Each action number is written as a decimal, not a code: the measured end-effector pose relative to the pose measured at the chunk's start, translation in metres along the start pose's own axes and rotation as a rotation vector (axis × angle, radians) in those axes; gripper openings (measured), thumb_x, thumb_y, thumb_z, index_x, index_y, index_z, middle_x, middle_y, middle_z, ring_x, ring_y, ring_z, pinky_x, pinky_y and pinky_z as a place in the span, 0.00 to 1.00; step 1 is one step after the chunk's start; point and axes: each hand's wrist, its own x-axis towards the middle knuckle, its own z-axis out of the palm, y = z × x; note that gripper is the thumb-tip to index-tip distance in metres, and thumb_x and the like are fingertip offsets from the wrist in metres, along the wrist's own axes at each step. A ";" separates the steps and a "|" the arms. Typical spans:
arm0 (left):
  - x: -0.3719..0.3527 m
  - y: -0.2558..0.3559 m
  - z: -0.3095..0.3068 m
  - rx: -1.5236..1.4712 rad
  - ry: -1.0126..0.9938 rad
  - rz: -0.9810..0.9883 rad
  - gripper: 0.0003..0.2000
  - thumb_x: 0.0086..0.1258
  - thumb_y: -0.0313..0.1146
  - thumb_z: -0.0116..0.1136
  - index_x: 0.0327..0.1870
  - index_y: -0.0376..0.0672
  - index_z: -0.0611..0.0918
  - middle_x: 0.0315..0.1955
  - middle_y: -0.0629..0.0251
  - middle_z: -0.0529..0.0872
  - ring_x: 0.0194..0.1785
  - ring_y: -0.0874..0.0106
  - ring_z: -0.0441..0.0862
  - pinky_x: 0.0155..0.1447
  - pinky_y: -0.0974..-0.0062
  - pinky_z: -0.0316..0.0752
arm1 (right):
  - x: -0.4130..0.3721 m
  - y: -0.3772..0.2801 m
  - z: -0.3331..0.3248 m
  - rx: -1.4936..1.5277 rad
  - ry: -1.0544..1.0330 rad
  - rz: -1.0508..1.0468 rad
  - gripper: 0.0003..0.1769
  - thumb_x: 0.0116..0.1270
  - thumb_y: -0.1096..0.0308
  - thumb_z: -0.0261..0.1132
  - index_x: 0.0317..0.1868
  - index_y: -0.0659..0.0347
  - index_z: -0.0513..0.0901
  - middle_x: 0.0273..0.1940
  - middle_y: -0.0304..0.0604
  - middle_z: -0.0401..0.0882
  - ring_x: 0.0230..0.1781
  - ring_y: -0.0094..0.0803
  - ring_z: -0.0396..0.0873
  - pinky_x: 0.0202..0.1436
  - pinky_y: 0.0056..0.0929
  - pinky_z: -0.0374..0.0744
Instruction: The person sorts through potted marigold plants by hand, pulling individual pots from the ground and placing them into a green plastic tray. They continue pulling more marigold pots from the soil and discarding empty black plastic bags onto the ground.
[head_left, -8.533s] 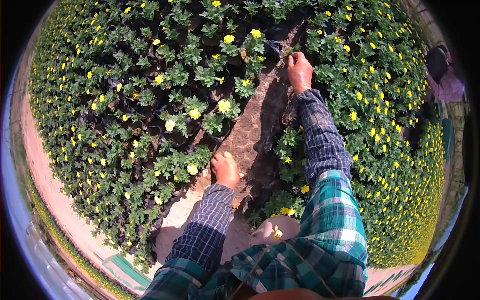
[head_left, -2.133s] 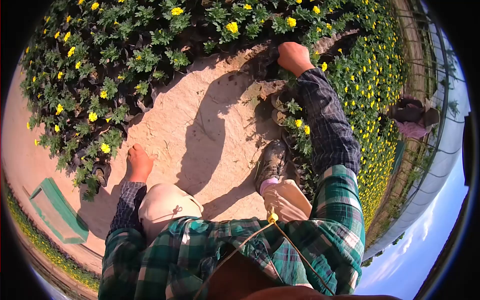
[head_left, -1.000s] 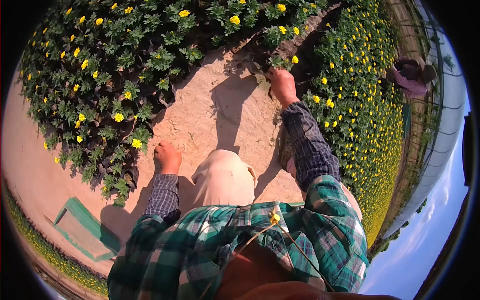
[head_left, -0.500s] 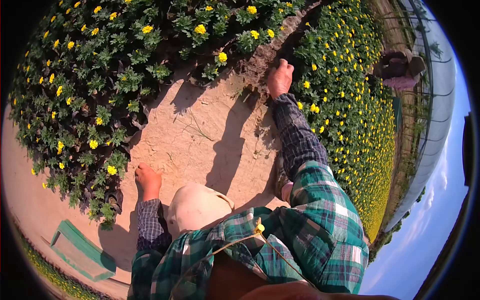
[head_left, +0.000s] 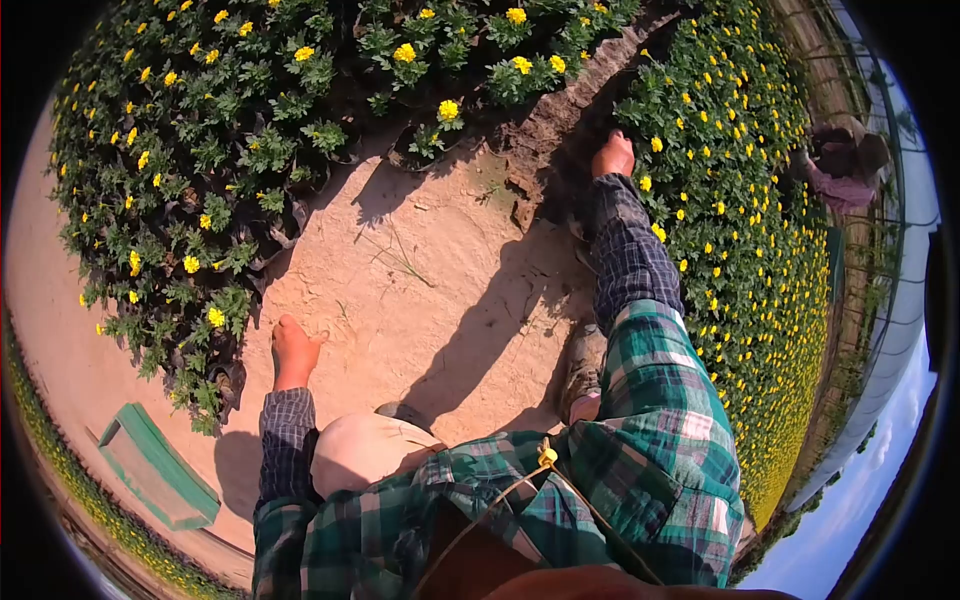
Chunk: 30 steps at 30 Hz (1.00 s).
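Observation:
My left hand [head_left: 295,354] hangs over the bare soil [head_left: 400,310], just right of the potted yellow marigolds [head_left: 205,262]. Its thumb stands away from the loosely bent fingers, and nothing shows in it. My right hand [head_left: 613,156] is at the shaded left edge of another bed of marigolds [head_left: 725,215], its fingers curled in. Leaves lie close beside these fingers; what they hold, if anything, is hidden. Near the top middle, a single small marigold plant [head_left: 430,140] in a dark pot stands at the border of the potted group.
A strip of dark, rough matting [head_left: 560,110] runs between the two plant groups. A green stool [head_left: 160,465] stands at lower left. Another person [head_left: 843,168] in a hat bends at the far right, near a plastic-covered tunnel [head_left: 905,260]. My shoe [head_left: 583,365] rests on the soil.
My right hand has moved from the matting's end to the right, against the right-hand marigold bed. My left hand stays near the potted plants. The view has shifted slightly.

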 end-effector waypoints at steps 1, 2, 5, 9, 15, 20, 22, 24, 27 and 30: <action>-0.001 0.001 -0.001 -0.002 0.010 0.007 0.33 0.47 0.38 0.76 0.48 0.33 0.66 0.47 0.40 0.74 0.53 0.46 0.73 0.56 0.56 0.70 | -0.008 -0.001 -0.004 0.067 0.059 -0.046 0.10 0.60 0.76 0.56 0.43 0.61 0.76 0.40 0.55 0.78 0.43 0.55 0.77 0.45 0.46 0.78; -0.002 0.004 -0.003 -0.005 0.019 0.010 0.33 0.46 0.38 0.77 0.47 0.33 0.67 0.47 0.40 0.75 0.53 0.46 0.73 0.56 0.56 0.70 | -0.015 -0.007 -0.015 0.072 0.059 -0.065 0.10 0.60 0.76 0.56 0.43 0.61 0.76 0.40 0.55 0.78 0.43 0.55 0.77 0.45 0.46 0.78; -0.008 0.012 -0.010 -0.076 0.058 0.003 0.33 0.45 0.38 0.77 0.47 0.34 0.68 0.47 0.41 0.76 0.53 0.47 0.74 0.56 0.55 0.70 | -0.034 -0.036 -0.047 0.245 0.167 -0.379 0.05 0.60 0.75 0.56 0.38 0.61 0.73 0.37 0.53 0.75 0.39 0.57 0.75 0.40 0.49 0.75; -0.012 0.009 -0.002 -0.074 0.175 0.030 0.29 0.47 0.40 0.75 0.46 0.33 0.72 0.45 0.42 0.77 0.53 0.47 0.74 0.56 0.56 0.70 | -0.081 -0.101 -0.086 0.356 0.060 -0.693 0.06 0.63 0.73 0.60 0.34 0.62 0.70 0.33 0.52 0.73 0.36 0.56 0.73 0.37 0.47 0.72; -0.066 0.049 -0.004 -0.735 0.225 0.380 0.40 0.47 0.45 0.76 0.57 0.34 0.66 0.52 0.42 0.73 0.57 0.50 0.73 0.58 0.61 0.70 | -0.219 -0.203 -0.129 0.542 -0.586 -1.086 0.04 0.61 0.75 0.62 0.33 0.64 0.74 0.33 0.54 0.74 0.35 0.56 0.74 0.36 0.44 0.74; -0.110 0.027 0.006 -0.721 0.437 0.421 0.41 0.46 0.40 0.76 0.59 0.32 0.66 0.54 0.43 0.72 0.60 0.50 0.70 0.64 0.63 0.67 | -0.332 -0.261 -0.114 0.510 -0.894 -1.476 0.07 0.57 0.73 0.63 0.36 0.58 0.75 0.35 0.52 0.76 0.34 0.55 0.78 0.35 0.46 0.77; -0.135 0.000 0.002 -0.798 0.180 0.312 0.36 0.49 0.36 0.72 0.60 0.35 0.67 0.53 0.44 0.73 0.59 0.52 0.71 0.63 0.63 0.67 | -0.359 -0.279 -0.104 0.528 -0.880 -1.603 0.10 0.56 0.74 0.62 0.40 0.59 0.75 0.35 0.52 0.78 0.34 0.53 0.79 0.36 0.44 0.79; -0.152 -0.028 0.020 -0.832 0.333 0.026 0.31 0.53 0.36 0.69 0.57 0.35 0.69 0.48 0.44 0.77 0.53 0.56 0.77 0.56 0.63 0.72 | -0.376 -0.301 -0.106 0.482 -0.885 -1.668 0.17 0.56 0.75 0.61 0.48 0.60 0.73 0.36 0.52 0.78 0.34 0.52 0.80 0.36 0.43 0.80; -0.168 -0.066 0.023 -0.981 0.603 -0.341 0.30 0.52 0.38 0.70 0.53 0.36 0.70 0.43 0.46 0.80 0.48 0.52 0.79 0.52 0.61 0.74 | -0.388 -0.340 -0.120 0.421 -0.828 -1.881 0.23 0.58 0.75 0.58 0.56 0.58 0.69 0.38 0.51 0.78 0.34 0.48 0.81 0.35 0.40 0.80; -0.157 -0.107 0.025 -0.959 0.968 -0.498 0.28 0.51 0.39 0.73 0.47 0.36 0.69 0.37 0.48 0.83 0.39 0.54 0.82 0.44 0.64 0.77 | -0.399 -0.376 -0.135 0.399 -0.668 -2.140 0.19 0.61 0.76 0.54 0.55 0.58 0.70 0.37 0.49 0.76 0.35 0.48 0.79 0.34 0.39 0.79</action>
